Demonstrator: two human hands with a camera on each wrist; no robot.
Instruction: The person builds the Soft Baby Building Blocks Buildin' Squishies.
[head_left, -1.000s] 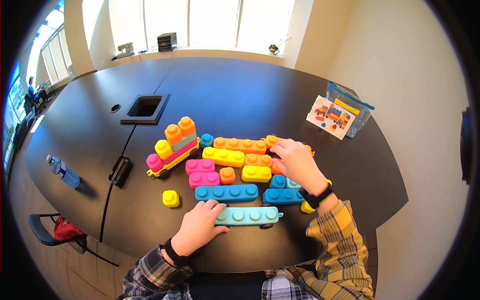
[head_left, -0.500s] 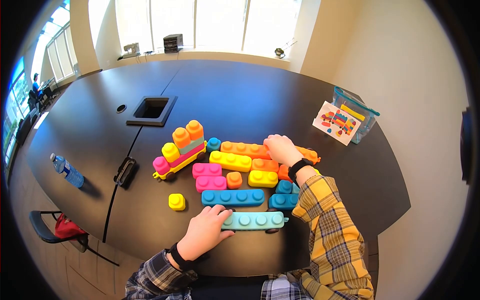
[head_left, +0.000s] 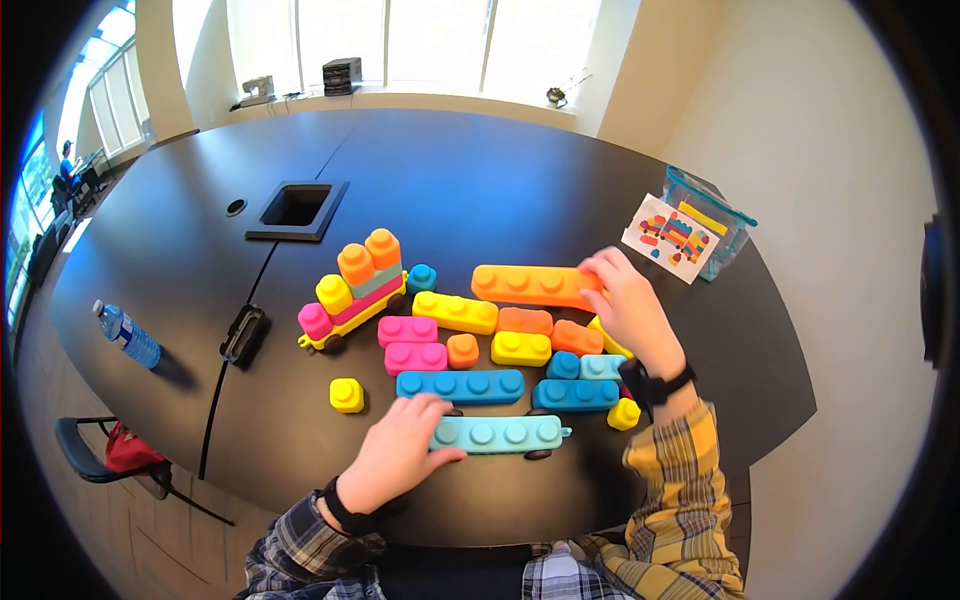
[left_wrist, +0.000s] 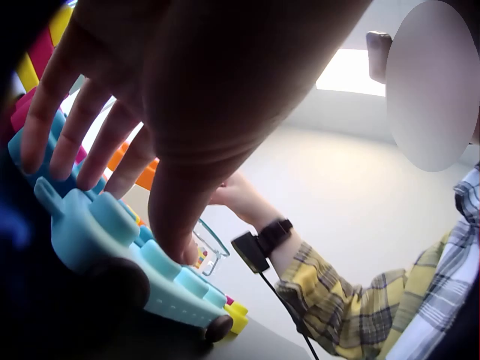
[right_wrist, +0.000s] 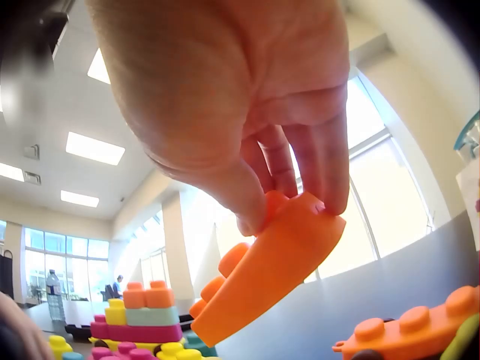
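Head view: The right hand point(head_left: 635, 312) grips the right end of a long orange brick point(head_left: 530, 287) at the far side of the loose bricks. The left hand point(head_left: 393, 450) rests over the left end of a light-blue wheeled base point(head_left: 498, 432), nearest the person, presumably because wheels let it roll and a light touch steadies it. The other loose bricks, such as the long dark-blue brick point(head_left: 460, 386), lie mostly studs up in close rows on the tabletop point(head_left: 450, 180), which seems meant to keep each one visible and easy to lift. A stacked wagon point(head_left: 360, 290) stands to their left. A picture card point(head_left: 668, 238) leans against a clear case point(head_left: 733, 245), facing the person, probably for reading from this seat.

Left wrist view: The left hand's fingers are straight and apart, the thumb spread from them; they do not curl round the base. The posture suggests guarding rather than lifting.

Right wrist view: The thumb and fingers are clamped on the brick's upper end. The brick is raised and tilted, its free end sloping down, likely because it is pinched at one end only. An orange wheeled base point(right_wrist: 412, 334) stands apart from it at the right.
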